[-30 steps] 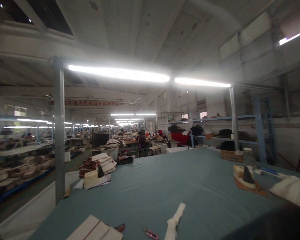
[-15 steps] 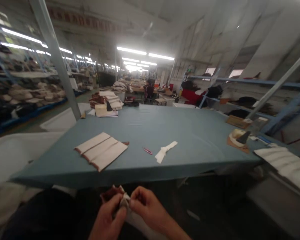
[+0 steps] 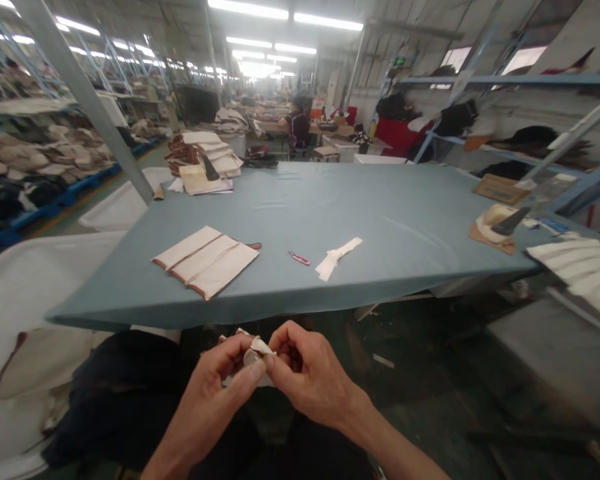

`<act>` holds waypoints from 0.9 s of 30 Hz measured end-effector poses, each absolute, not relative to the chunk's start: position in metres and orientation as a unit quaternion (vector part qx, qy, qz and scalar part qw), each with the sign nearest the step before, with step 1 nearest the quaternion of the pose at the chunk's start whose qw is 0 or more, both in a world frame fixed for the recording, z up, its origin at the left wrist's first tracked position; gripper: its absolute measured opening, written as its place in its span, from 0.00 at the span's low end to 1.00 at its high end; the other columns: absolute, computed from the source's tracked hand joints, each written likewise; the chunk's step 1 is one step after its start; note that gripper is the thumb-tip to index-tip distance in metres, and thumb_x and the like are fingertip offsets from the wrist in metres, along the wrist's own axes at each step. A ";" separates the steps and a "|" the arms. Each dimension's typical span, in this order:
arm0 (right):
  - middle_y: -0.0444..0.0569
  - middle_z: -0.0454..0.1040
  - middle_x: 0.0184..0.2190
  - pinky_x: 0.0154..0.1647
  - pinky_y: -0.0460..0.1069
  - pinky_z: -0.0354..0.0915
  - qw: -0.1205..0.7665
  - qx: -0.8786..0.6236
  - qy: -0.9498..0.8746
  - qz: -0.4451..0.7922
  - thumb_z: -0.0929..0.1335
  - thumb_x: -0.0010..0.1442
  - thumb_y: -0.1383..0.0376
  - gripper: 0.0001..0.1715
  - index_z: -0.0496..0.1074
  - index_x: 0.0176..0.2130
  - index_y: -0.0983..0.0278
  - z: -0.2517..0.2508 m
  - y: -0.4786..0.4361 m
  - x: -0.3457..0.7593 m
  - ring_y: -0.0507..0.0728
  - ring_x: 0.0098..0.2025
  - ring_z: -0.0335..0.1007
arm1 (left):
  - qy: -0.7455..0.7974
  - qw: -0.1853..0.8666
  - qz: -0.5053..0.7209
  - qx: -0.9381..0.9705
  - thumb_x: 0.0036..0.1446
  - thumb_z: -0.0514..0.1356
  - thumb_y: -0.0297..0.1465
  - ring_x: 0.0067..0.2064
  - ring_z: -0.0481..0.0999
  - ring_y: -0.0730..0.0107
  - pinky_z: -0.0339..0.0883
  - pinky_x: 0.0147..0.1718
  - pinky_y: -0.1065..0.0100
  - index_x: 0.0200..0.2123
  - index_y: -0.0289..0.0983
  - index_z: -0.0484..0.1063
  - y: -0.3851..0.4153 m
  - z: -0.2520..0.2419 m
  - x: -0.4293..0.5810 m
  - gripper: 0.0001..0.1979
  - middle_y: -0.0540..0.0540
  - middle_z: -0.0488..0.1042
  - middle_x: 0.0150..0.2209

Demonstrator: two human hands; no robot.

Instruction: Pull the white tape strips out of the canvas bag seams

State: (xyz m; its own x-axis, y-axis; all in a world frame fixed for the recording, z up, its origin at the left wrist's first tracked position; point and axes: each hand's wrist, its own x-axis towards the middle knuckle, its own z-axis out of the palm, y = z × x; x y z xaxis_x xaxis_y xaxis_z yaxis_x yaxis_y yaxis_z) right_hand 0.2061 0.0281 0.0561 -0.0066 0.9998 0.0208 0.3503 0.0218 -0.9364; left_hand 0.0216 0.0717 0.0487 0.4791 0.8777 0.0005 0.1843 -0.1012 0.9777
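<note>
Left fingers point(image 3: 246, 381) and right fingers point(image 3: 285, 377) around pale cloth point(image 3: 261, 345); snips point(image 3: 300, 259), white strip point(image 3: 339, 257), beige panels point(image 3: 206, 260) on the table point(image 3: 405, 220) ahead.

No readable text; green sign point(image 3: 399, 61) in background, too small.

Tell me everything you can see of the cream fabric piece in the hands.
The cream fabric piece looks like cloth, folded and bunched up, with some reddish-brown showing toward its far left. The left hand and right hand pinch it together, on the near side of the blue-green table, off its surface. They hide much of it, so its full shape cannot be told.
</note>
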 end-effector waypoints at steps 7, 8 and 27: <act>0.39 0.69 0.24 0.26 0.45 0.56 0.392 -0.591 -0.583 0.397 0.71 0.64 0.56 0.11 0.71 0.35 0.61 0.049 0.024 0.202 0.49 0.24 0.62 | 0.413 0.507 0.321 0.685 0.66 0.61 0.43 0.31 0.71 0.67 0.66 0.32 0.69 0.30 0.36 0.79 0.070 0.044 0.019 0.19 0.47 0.75 0.29; 0.39 0.69 0.24 0.26 0.45 0.56 0.389 -0.592 -0.579 0.404 0.71 0.64 0.57 0.11 0.71 0.35 0.61 0.047 0.024 0.202 0.49 0.24 0.62 | 0.416 0.496 0.319 0.692 0.66 0.60 0.43 0.31 0.71 0.66 0.66 0.32 0.69 0.30 0.36 0.79 0.070 0.043 0.018 0.19 0.47 0.75 0.29; 0.38 0.67 0.23 0.26 0.45 0.56 0.377 -0.573 -0.537 0.491 0.70 0.65 0.54 0.15 0.70 0.35 0.62 0.021 0.041 0.193 0.49 0.25 0.61 | 0.443 0.469 0.336 0.686 0.67 0.56 0.40 0.32 0.72 0.66 0.66 0.32 0.68 0.28 0.38 0.76 0.069 0.030 0.012 0.18 0.48 0.74 0.28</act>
State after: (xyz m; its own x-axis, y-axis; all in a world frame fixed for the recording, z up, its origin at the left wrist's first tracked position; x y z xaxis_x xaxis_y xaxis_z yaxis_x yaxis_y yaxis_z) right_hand 0.1931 0.0410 0.0214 -0.0583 0.9858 -0.1572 0.2452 -0.1385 -0.9595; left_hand 0.0117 0.0694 0.0303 0.3815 0.9233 0.0451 0.2929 -0.1670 0.9414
